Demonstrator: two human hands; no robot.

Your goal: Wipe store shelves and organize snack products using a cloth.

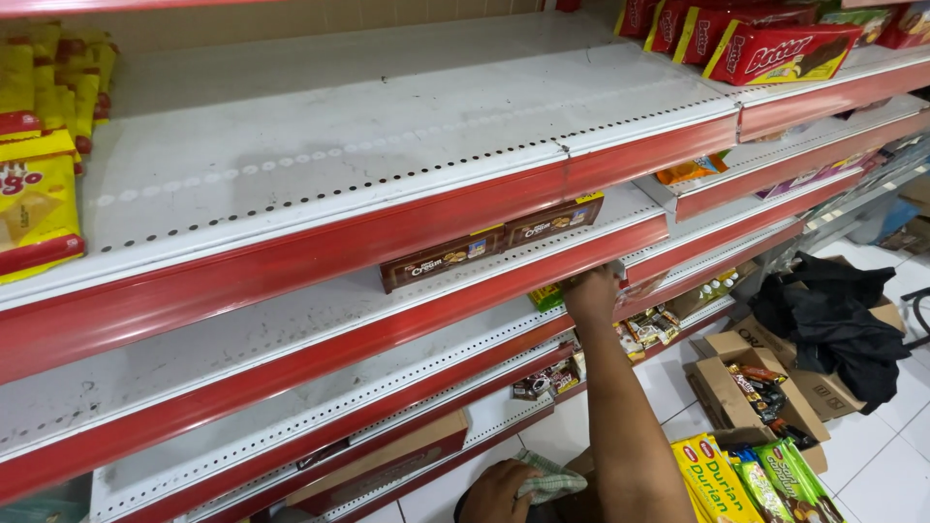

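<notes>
Right hand [591, 291] is up at the third shelf [407, 339] from the top, arm stretched up from the lower right. Fingers curl round something at the shelf's front lip, just under the second shelf's red edge strip — can't tell what they grip, it's hidden behind the hand and shelf. A green-yellow pack [545, 298] sits touching the hand on its left.

Left hand [496, 492] is low, near bottom centre, closed on a green checked cloth [548, 476], bunched up, w/ the cloth poking out to the right.

Two brown biscuit boxes [494, 242] lie on the second shelf just above and left of the right hand. Long axis runs along the shelf front, left-right, rising slightly toward the far right; they lie end to end, printed faces toward the aisle.

Top shelf [339, 136] is mostly bare white w/ yellow snack bags [39, 194] at far left and red boxes [775, 48] at far right. On the floor at right: open cardboard cartons [722, 392] w/ small packs, a black cloth or bag [833, 320] draped over another carton, yellow and green packs [746, 479] near the arm.
</notes>
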